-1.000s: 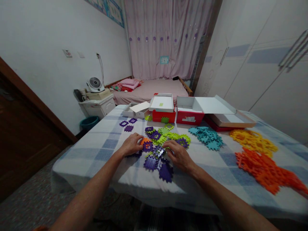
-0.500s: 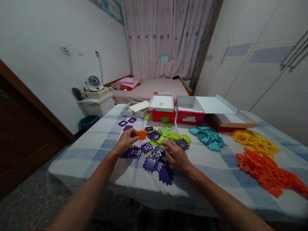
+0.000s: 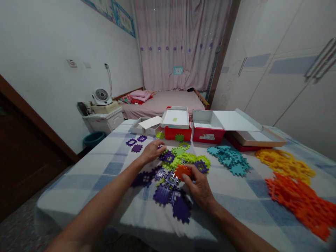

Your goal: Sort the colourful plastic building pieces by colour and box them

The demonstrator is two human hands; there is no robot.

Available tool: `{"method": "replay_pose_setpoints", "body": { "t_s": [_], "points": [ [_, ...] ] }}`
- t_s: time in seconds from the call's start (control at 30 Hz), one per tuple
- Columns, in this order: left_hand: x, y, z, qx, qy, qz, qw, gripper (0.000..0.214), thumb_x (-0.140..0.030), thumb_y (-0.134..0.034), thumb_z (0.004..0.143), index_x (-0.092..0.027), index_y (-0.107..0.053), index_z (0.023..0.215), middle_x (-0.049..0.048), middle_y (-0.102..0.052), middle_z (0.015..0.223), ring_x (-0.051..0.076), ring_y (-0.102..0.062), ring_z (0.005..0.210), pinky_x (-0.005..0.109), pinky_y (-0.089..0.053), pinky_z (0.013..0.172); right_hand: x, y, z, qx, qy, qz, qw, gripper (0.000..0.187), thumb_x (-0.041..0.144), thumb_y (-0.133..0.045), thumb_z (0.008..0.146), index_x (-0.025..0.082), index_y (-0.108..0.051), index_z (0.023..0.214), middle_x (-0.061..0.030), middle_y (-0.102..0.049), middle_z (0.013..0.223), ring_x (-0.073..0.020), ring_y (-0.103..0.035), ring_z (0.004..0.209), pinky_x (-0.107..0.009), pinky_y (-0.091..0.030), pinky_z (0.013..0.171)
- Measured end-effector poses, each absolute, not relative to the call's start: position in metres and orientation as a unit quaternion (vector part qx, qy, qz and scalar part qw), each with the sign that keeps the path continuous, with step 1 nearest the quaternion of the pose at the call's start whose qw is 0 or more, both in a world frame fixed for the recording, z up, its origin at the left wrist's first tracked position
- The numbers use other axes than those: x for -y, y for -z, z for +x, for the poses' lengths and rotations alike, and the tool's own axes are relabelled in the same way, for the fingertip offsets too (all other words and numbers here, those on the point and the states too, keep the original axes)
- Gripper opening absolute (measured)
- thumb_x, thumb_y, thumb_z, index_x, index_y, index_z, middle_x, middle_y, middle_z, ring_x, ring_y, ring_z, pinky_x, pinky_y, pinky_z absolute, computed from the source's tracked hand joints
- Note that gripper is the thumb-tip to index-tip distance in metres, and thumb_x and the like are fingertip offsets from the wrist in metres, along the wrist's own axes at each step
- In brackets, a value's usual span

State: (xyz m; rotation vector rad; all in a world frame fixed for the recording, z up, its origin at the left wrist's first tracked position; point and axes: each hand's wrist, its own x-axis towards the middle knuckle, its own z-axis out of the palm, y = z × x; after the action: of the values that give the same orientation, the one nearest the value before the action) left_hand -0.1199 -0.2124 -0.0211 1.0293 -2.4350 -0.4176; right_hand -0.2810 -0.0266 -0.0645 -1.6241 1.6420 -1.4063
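An orange interlocking tile (image 3: 182, 171) with notched edges is held by my right hand (image 3: 201, 185), thumb and fingers pinching it above the pile. My left hand (image 3: 152, 152) is at the far left of the pile, its fingers closed around the edge of a purple tile mostly hidden by them. Purple window-frame tiles (image 3: 168, 157) lie mixed with lime green tiles (image 3: 189, 158) between the hands. Closer to me are solid purple tiles (image 3: 181, 209), overlapping one another. Several purple tiles (image 3: 137, 148) lie apart beyond my left hand.
Teal tiles (image 3: 229, 158), yellow tiles (image 3: 285, 163) and orange-red tiles (image 3: 301, 201) are heaped on the right. Behind the pile stand a red box (image 3: 177, 134), an open red box (image 3: 208, 135) and a shallow box lid (image 3: 262, 137). A checked cloth (image 3: 102, 196) covers the table.
The orange tile has passed from my left hand to my right hand. My left hand has moved right and away from me to a purple tile. The view has shifted slightly.
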Motion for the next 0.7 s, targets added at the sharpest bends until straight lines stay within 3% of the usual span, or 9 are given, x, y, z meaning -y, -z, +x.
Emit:
{"method": "replay_pose_setpoints", "body": {
  "t_s": [0.13, 0.23, 0.4, 0.6, 0.7],
  "points": [
    [0.276, 0.037, -0.13, 0.886, 0.088, 0.398, 0.223, 0.031, -0.023, -0.045, 0.086, -0.015, -0.063, 0.11, 0.0121, -0.063, 0.121, 0.024, -0.054, 0.117, 0.041, -0.038, 0.106, 0.027, 0.066, -0.279, -0.594, 0.487, -0.609, 0.194, 0.022, 0.029, -0.05, 0.089, 0.019, -0.059, 0.105, -0.0002, -0.066, 0.082, -0.0137, -0.06, 0.066, -0.024, -0.045, 0.062],
    [0.297, 0.046, -0.137, 0.891, 0.066, 0.406, 0.195, 0.032, -0.022, -0.045, 0.085, -0.016, -0.063, 0.11, 0.0114, -0.066, 0.113, 0.023, -0.058, 0.112, 0.039, -0.043, 0.101, 0.025, 0.067, -0.277, -0.589, 0.47, -0.633, 0.177, 0.021, 0.027, -0.05, 0.088, 0.02, -0.06, 0.106, 0.0008, -0.066, 0.079, -0.0131, -0.058, 0.063, -0.024, -0.044, 0.061],
    [0.297, 0.054, -0.137, 0.898, 0.041, 0.405, 0.168, 0.033, -0.024, -0.039, 0.089, -0.016, -0.064, 0.109, 0.0126, -0.067, 0.111, 0.024, -0.06, 0.109, 0.038, -0.044, 0.097, 0.023, 0.069, -0.276, -0.566, 0.457, -0.668, 0.158, 0.022, 0.021, -0.05, 0.087, 0.021, -0.058, 0.108, -0.0021, -0.069, 0.095, -0.0153, -0.063, 0.078, -0.026, -0.046, 0.071],
    [0.276, 0.05, -0.113, 0.913, 0.028, 0.384, 0.137, 0.036, -0.037, -0.038, 0.092, -0.02, -0.07, 0.087, 0.0067, -0.07, 0.09, 0.02, -0.063, 0.09, 0.032, -0.047, 0.089, 0.021, 0.068, -0.275, -0.55, 0.435, -0.694, 0.163, 0.028, 0.018, -0.049, 0.086, 0.021, -0.057, 0.113, -0.0041, -0.069, 0.103, -0.0183, -0.065, 0.09, -0.029, -0.047, 0.08],
    [0.276, 0.044, -0.086, 0.895, 0.012, 0.418, 0.154, 0.04, -0.038, -0.033, 0.094, -0.021, -0.069, 0.099, 0.0064, -0.07, 0.101, 0.019, -0.062, 0.097, 0.031, -0.046, 0.092, 0.02, 0.067, -0.274, -0.549, 0.426, -0.697, 0.178, 0.027, 0.018, -0.049, 0.086, 0.021, -0.057, 0.112, -0.0045, -0.069, 0.103, -0.0189, -0.065, 0.091, -0.03, -0.047, 0.08]
  ]
}}
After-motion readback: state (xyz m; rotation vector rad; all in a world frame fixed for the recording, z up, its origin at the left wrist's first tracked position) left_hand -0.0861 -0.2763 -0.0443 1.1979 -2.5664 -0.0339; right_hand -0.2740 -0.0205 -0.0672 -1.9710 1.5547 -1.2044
